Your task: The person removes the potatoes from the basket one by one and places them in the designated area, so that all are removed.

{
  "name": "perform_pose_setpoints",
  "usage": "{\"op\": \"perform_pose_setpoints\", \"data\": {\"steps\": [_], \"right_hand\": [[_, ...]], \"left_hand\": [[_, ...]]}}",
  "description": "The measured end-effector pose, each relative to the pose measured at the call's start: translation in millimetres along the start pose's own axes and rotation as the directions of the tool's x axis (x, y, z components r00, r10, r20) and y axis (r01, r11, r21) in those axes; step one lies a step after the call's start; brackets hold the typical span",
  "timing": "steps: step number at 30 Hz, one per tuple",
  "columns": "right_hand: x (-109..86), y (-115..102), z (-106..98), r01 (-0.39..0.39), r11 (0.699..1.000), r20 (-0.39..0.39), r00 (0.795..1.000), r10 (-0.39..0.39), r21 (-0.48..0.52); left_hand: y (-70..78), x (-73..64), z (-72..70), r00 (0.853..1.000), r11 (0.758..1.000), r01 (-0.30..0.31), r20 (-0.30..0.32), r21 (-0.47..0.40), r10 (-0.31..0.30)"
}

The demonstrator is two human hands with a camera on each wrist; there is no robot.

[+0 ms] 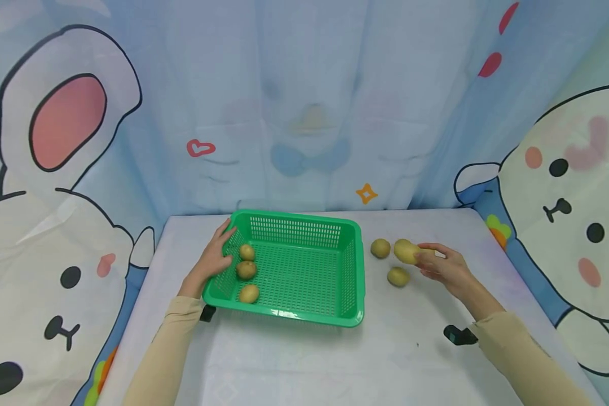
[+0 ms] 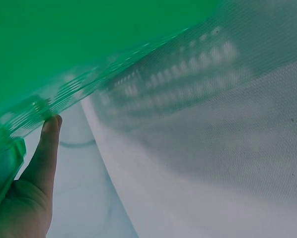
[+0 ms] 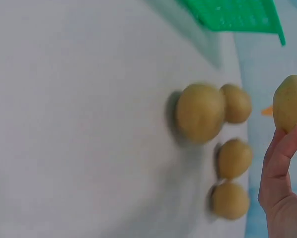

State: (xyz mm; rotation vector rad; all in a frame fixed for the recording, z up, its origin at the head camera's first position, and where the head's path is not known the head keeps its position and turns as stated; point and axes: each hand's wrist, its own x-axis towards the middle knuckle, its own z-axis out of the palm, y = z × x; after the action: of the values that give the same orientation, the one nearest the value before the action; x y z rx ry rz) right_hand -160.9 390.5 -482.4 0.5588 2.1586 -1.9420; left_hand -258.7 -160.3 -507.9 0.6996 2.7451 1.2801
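Note:
A green plastic basket (image 1: pixel 304 270) with slotted walls sits left of centre. My left hand (image 1: pixel 214 258) grips its left rim; in the left wrist view a digit presses on the slotted wall (image 2: pixel 69 96). Inside, along the left side, lie three potatoes: a small one (image 1: pixel 247 252), a browner one (image 1: pixel 246 270) and a pale one (image 1: pixel 249 294). To the right of the basket, my right hand (image 1: pixel 444 268) pinches a yellowish potato (image 3: pixel 291 106) between thumb and fingers. Several more potatoes lie close by on the table, among them one (image 1: pixel 380 248) near the basket and one (image 1: pixel 398 277) nearer me.
A white cloth covers the table (image 1: pixel 284 366). Behind it hangs a blue curtain (image 1: pixel 309 113) printed with cartoon animals, which also runs down both sides. Dark wrist devices show beside both sleeves, one (image 1: pixel 459 335) at the right.

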Motion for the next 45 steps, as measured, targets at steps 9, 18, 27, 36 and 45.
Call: {"op": "perform_pose_setpoints", "data": {"steps": [9,18,27,36,45], "right_hand": [[-2.4,42.0,-33.6,-0.079,0.997,-0.087,0.993,0.08,0.022],[1.2,72.6,-40.2,-0.1,0.99,-0.117,0.987,0.112,0.104],[6.4,77.1,-38.2,-0.101,0.994,-0.117,0.988,0.104,0.03],[8.9,42.4,-49.9,-0.042,0.887,0.04,0.997,0.068,-0.46],[15.2,-14.1,-43.2,0.176,0.713,0.281,0.959,0.031,-0.679]], "left_hand": [[0.6,-1.4,0.9,1.0,1.0,-0.007,0.003,-0.014,0.007],[-4.4,-2.7,3.8,1.0,1.0,-0.023,0.006,-0.01,0.023],[-0.5,-2.4,2.1,1.0,1.0,-0.008,-0.001,-0.01,0.008],[-1.8,-1.2,-0.1,1.0,1.0,-0.004,-0.002,-0.013,0.004],[-1.6,1.4,0.0,1.0,1.0,-0.009,0.001,-0.027,0.009]]}}
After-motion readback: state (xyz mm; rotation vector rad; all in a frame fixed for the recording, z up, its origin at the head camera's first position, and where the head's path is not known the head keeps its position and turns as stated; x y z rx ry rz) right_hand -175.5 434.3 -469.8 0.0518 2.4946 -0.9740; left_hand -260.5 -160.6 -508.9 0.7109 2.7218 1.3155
